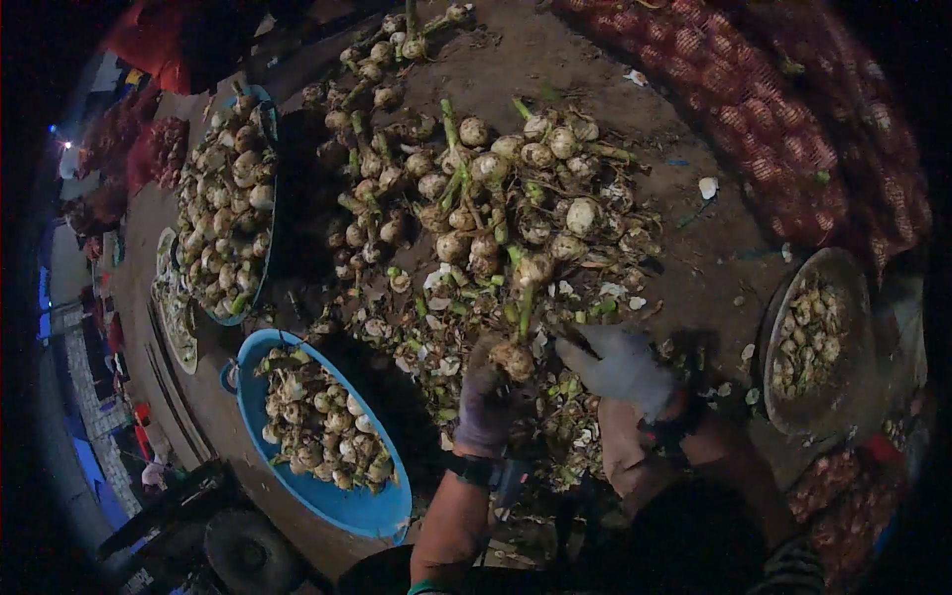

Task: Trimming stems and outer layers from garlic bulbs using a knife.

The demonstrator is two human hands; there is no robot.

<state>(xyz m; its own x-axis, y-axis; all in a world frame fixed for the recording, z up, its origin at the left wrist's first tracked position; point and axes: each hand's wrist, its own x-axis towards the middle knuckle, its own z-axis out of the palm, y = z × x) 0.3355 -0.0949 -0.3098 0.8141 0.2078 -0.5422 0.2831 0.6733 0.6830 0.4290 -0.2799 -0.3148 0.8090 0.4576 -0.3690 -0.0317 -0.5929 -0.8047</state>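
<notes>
My left hand, in a dirty pale glove, grips a soil-covered bulb, garlic by its look. Its green stem points away from me. Close by on the right is my right hand, also gloved and slightly blurred. Its fingers are closed around a dark tool that looks like a knife; the handle is hidden. Cut stems and peelings cover the ground beneath both hands. Beyond them lies a heap of bulbs with stems and roots still attached.
A blue plastic tub holding trimmed bulbs stands at the left, with another full tub behind it. On the right rests a metal basin with smaller bulbs. Filled red mesh sacks line the far right. A wheel is at lower left.
</notes>
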